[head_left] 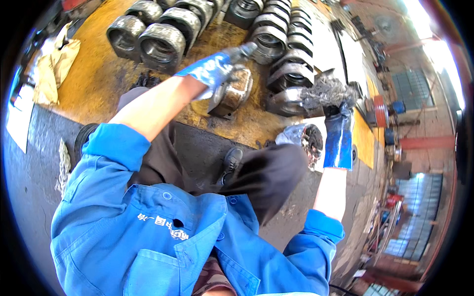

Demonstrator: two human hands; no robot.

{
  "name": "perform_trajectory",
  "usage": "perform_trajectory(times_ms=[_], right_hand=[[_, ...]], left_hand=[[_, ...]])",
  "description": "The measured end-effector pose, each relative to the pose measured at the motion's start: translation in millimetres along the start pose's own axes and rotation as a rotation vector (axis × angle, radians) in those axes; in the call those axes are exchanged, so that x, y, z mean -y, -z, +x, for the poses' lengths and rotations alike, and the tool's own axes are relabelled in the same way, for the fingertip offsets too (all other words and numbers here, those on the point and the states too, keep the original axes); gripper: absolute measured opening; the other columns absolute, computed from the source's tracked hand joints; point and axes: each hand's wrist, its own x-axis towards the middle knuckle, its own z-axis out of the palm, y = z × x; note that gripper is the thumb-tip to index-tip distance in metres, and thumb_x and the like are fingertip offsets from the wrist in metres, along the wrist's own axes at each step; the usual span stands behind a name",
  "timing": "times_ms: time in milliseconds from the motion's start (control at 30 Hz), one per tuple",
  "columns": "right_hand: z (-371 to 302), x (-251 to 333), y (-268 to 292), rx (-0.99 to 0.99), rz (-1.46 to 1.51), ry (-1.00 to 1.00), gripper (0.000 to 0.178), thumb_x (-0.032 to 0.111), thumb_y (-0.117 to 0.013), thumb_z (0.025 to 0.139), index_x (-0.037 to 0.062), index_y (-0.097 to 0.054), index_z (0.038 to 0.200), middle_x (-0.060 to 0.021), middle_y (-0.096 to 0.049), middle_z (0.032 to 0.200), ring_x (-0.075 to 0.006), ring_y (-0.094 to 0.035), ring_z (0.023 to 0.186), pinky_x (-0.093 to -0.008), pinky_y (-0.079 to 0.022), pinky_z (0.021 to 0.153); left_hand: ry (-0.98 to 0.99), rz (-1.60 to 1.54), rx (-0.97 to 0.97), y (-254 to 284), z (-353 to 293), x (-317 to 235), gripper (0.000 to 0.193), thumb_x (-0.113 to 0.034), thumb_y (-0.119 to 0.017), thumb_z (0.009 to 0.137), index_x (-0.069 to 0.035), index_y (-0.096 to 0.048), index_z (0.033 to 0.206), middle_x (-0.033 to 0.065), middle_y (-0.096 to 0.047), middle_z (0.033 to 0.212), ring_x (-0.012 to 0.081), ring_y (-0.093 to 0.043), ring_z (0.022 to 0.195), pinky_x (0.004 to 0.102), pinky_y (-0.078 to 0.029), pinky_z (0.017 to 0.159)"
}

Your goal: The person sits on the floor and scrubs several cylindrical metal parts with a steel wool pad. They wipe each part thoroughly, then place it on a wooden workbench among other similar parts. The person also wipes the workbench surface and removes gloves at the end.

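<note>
My left hand (217, 68), in a blue glove with dark, greasy fingertips, is stretched out over a single metal bearing housing (232, 93). Its fingers are extended and apart, and I cannot tell whether they touch the top of the housing. This housing has a rounded top with brownish grease and stands near the front edge of the yellow work surface. My right hand (339, 133), gloved in blue, is raised at the right and closed on a shaggy grey wad of cotton waste (328, 91). The wad hides most of its fingers.
Rows of similar housings stand at the far left (163, 47) and far middle (269, 42). A bag of dark, dirty scraps (312, 143) lies below my right hand. Crumpled brown paper (57, 69) lies at the left. My knees and shoe (231, 162) are close to the front edge.
</note>
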Motion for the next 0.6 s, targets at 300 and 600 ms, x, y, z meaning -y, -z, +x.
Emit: perform_trajectory(times_ms=[300,600], right_hand=[[-20,-134,-159,0.396,-0.283,0.147,0.023,0.005,-0.067,0.090,0.0049,-0.066,0.113,-0.0080,-0.068,0.107,-0.0146,-0.064,0.093,-0.0305,-0.057,0.078],[-48,-88,-154,0.528,-1.146,0.512,0.045,0.021,-0.077,0.086,0.0008,-0.064,0.124,-0.0210,-0.070,0.118,-0.0316,-0.068,0.112,-0.0379,-0.054,0.099]], left_hand=[[-0.125,-0.095,0.319,7,6,60,0.047,-0.008,-0.058,0.097,0.000,-0.051,0.143,0.0090,-0.064,0.133,0.0200,-0.062,0.116,0.0321,-0.049,0.101],[-0.359,-0.013,0.536,63,24,41,0.052,-0.003,-0.062,0.096,0.003,-0.048,0.145,0.0131,-0.062,0.136,0.0179,-0.062,0.119,0.0311,-0.050,0.101]])
